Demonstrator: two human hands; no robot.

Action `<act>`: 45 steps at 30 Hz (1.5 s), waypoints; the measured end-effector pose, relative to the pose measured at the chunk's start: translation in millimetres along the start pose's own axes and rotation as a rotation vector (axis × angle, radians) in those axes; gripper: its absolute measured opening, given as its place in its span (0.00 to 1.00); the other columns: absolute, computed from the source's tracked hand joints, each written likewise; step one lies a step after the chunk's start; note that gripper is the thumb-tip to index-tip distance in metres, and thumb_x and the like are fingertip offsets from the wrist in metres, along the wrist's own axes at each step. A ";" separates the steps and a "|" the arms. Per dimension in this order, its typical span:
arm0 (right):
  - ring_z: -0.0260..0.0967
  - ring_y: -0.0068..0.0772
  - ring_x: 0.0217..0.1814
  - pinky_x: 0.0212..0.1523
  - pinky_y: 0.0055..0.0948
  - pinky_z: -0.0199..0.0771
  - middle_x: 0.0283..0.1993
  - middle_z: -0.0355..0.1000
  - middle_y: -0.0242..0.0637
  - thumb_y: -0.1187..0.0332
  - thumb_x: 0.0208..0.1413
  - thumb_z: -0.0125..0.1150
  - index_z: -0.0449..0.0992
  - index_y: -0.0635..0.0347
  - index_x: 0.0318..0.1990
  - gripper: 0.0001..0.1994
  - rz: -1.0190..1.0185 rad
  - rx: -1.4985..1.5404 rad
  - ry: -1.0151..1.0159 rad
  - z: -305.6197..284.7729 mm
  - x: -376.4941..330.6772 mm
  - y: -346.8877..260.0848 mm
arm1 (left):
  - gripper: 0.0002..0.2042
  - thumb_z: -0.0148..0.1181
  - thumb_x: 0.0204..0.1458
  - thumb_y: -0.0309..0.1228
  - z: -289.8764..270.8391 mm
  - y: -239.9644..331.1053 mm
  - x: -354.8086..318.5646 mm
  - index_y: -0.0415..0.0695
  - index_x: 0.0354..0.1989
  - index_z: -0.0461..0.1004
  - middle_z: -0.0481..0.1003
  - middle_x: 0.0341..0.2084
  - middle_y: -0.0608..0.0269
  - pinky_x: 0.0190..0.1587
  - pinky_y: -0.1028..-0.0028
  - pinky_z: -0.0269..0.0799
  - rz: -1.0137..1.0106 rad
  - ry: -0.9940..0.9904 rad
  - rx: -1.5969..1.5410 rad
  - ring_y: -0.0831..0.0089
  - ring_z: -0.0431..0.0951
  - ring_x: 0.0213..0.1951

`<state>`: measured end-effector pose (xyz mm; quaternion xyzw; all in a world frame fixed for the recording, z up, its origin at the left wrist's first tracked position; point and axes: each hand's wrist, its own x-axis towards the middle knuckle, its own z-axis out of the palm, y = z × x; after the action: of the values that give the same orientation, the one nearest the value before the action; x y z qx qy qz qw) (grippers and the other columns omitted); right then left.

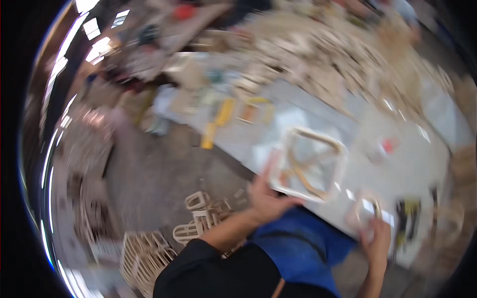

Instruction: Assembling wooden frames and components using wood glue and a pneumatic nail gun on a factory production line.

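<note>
A pale, rounded-square wooden frame (338, 171) is tilted up over the near edge of the light worktable (377, 171). My left hand (268, 198) grips its lower left corner, the thumb along the bottom bar. Through its opening shows a thin curved tan strip (311, 186), blurred, and I cannot tell whether it is joined to the frame. My right hand (376, 236) is at the table's near edge, beside a small ring-shaped tan thing (376, 207). Motion blur hides whether those fingers hold it.
Many pale wooden pieces (323, 54) are heaped across the table's far side. Yellow strips (217, 124) lie to the left. A small red-and-white item (387, 145) and a yellow-and-black tool (408, 216) are on the right. Stacked wooden frames (144, 258) stand on the floor at lower left.
</note>
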<state>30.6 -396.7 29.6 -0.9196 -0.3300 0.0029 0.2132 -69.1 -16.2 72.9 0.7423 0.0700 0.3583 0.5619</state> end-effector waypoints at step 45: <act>0.75 0.39 0.41 0.44 0.32 0.77 0.39 0.80 0.46 0.65 0.65 0.64 0.82 0.66 0.50 0.14 -0.128 0.198 0.183 -13.8 24.4 -43.4 | 0.55 0.82 0.44 0.31 -5.0 40.0 19.6 0.47 0.79 0.50 0.64 0.71 0.59 0.56 0.74 0.69 -0.381 -0.188 -0.187 0.72 0.71 0.55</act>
<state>25.4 -357.2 62.6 -0.8676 -0.3652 -0.0619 0.3316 -69.7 -16.7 117.7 0.6903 0.1229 0.1800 0.6899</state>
